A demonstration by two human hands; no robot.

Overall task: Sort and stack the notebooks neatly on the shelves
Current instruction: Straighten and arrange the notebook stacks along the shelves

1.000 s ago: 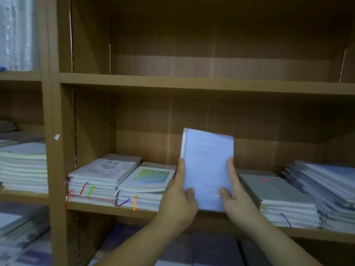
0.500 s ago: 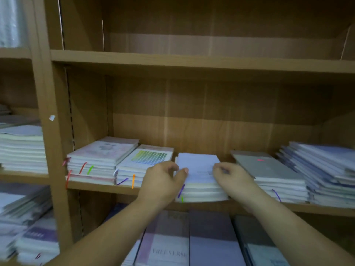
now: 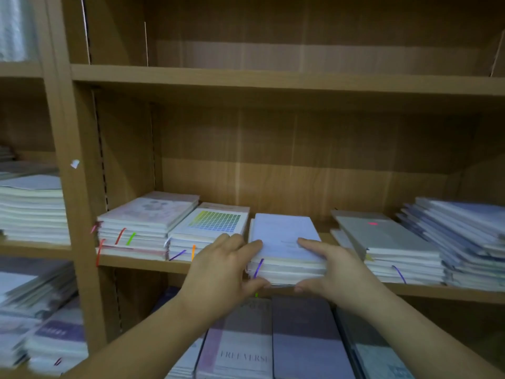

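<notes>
Wooden shelving fills the view, and on the middle shelf (image 3: 136, 265) sits the lilac stack (image 3: 281, 233), a short pile of notebooks with a pale lilac cover on top, near the front edge. Both my hands are clamped on it. My left hand (image 3: 221, 272) grips the front left corner, fingers over the top cover and thumb curled under the bottom. My right hand (image 3: 336, 272) grips the front right corner the same way. A purple ribbon (image 3: 258, 268) hangs down the stack's front between my hands.

Just left of it lies the grid stack (image 3: 213, 222), its cover printed with a coloured grid, and beyond that the floral stack (image 3: 147, 214), with red and green ribbons at its front. To the right, a small gap away, lies the grey stack (image 3: 388, 242), and past it a fanned blue pile (image 3: 464, 228). Below, on the lower shelf, purple notebooks (image 3: 240, 351) lie flat, one reading "FREE VERSE". Across the upright, the left bay holds a tall white stack (image 3: 30, 212).
</notes>
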